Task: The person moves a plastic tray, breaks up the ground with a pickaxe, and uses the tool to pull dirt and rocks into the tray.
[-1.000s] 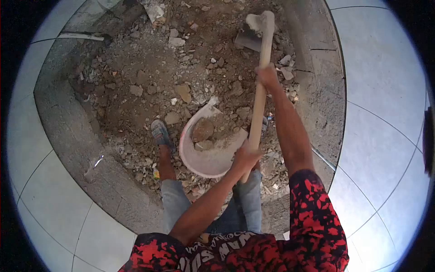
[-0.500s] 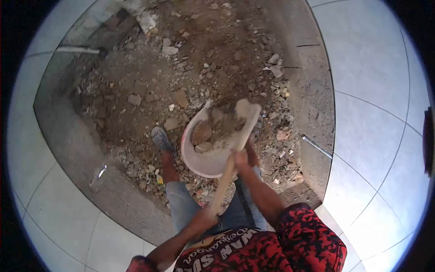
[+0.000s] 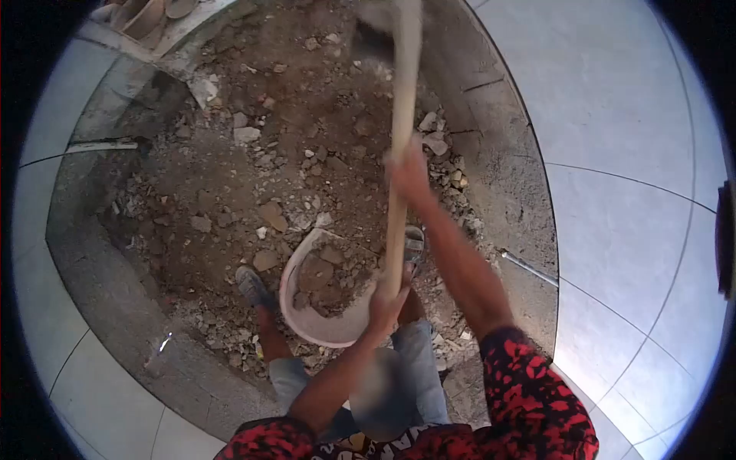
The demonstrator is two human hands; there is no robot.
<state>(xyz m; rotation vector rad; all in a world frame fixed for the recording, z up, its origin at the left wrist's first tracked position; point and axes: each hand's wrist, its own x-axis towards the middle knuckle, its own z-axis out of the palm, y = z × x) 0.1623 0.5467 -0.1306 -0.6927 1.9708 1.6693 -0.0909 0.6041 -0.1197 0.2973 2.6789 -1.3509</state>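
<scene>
My left hand (image 3: 386, 305) is closed round the lower part of a long wooden handle (image 3: 395, 230). Farther up the same handle, my right hand (image 3: 410, 172) grips it. A blurred dark tool head (image 3: 376, 38) shows at the handle's far end, over the dirt. Between my feet sits a pale, open-fronted container (image 3: 332, 330) with soil and broken pieces (image 3: 314, 272) in it, left of the handle.
Loose dirt and rubble (image 3: 253, 176) fill the pit, with a rough concrete edge (image 3: 517, 184) round it. Pipes stick out from the right wall (image 3: 529, 268) and left wall (image 3: 103, 146). White tiles (image 3: 613, 100) lie outside. Containers (image 3: 142, 19) stand at top left.
The handle and both hands have moved up and away from the container, the tool head now being far forward. My right arm is stretched out further. The view has shifted.
</scene>
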